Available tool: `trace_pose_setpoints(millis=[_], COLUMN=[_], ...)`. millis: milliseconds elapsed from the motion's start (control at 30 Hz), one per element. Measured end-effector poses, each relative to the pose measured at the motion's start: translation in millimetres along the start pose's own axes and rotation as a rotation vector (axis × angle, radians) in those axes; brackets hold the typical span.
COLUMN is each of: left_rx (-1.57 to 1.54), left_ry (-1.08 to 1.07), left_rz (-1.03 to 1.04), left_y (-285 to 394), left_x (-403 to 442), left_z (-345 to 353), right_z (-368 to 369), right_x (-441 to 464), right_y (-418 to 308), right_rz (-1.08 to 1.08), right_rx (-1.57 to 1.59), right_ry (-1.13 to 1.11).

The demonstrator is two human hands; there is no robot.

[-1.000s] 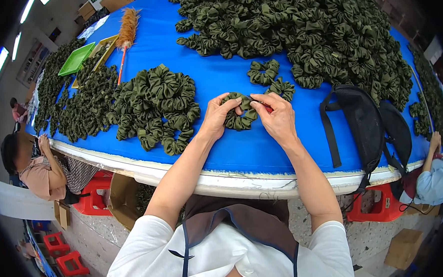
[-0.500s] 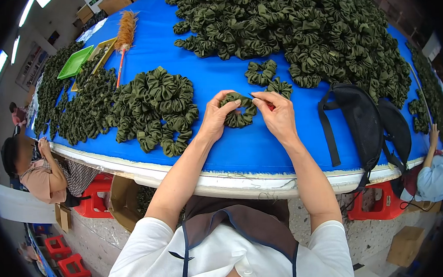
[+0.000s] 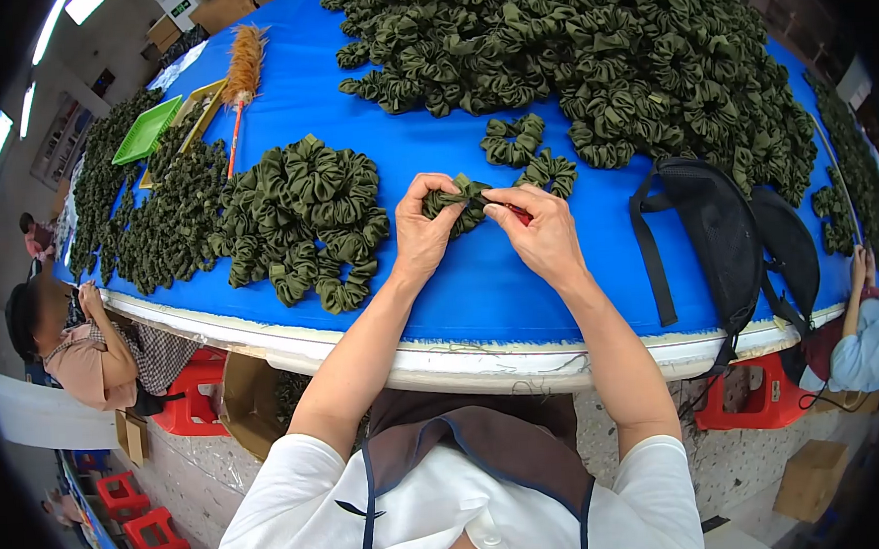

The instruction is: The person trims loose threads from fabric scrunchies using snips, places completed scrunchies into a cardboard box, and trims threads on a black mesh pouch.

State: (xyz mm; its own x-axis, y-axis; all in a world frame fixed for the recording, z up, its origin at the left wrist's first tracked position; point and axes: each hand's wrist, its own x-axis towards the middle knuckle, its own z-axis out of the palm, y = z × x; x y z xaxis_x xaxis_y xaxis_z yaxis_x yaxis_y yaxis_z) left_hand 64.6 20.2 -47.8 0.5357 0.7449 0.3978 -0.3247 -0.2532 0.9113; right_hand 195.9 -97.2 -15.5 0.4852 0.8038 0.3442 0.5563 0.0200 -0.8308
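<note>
A dark green scrunchie (image 3: pixel 470 219) is pinched by my left hand (image 3: pixel 421 231), its fabric bunched between thumb and fingers. Close on its right, my right hand (image 3: pixel 542 231) is closed around a small red-handled tool (image 3: pixel 520 214); its dark tip meets the scrunchie, and its exact kind is mostly covered by my fingers. Just beyond my hands, two loose scrunchies lie on the blue cloth, one farther off (image 3: pixel 512 139) and another nearer (image 3: pixel 551 173). To the left of my left hand is a smaller heap of scrunchies (image 3: pixel 306 197).
A large scrunchie pile (image 3: pixel 647 55) covers the far right. Black waist bags (image 3: pixel 706 231) hang over the table edge (image 3: pixel 445 374) at right. At far left are a green tray (image 3: pixel 149 131), a feather duster (image 3: pixel 243 71) and smaller dark green pieces (image 3: pixel 164 224). People sit at both sides.
My hands have come closer together, and the right hand's tool tip has moved onto the scrunchie. The scrunchie's ring is now more bunched and turned between my fingers.
</note>
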Motion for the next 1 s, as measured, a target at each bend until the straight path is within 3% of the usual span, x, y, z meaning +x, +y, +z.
trace_pose_setpoints(millis=[100,467,1000], left_rx=[0.145,0.269,0.235], left_ry=[0.005,0.039,0.053], left_rz=[0.105,0.187,0.203], left_y=[-1,7,9], left_x=[1,-1,-2], left_z=[-1,5,6], right_z=[1,1,-4], right_x=[-1,-2,8], right_y=[-3,-6,19], right_rz=[-0.022,-0.027,0.22], right_rx=[-0.058,-0.157,0.152], right_ry=[0.027,0.022,-0.001])
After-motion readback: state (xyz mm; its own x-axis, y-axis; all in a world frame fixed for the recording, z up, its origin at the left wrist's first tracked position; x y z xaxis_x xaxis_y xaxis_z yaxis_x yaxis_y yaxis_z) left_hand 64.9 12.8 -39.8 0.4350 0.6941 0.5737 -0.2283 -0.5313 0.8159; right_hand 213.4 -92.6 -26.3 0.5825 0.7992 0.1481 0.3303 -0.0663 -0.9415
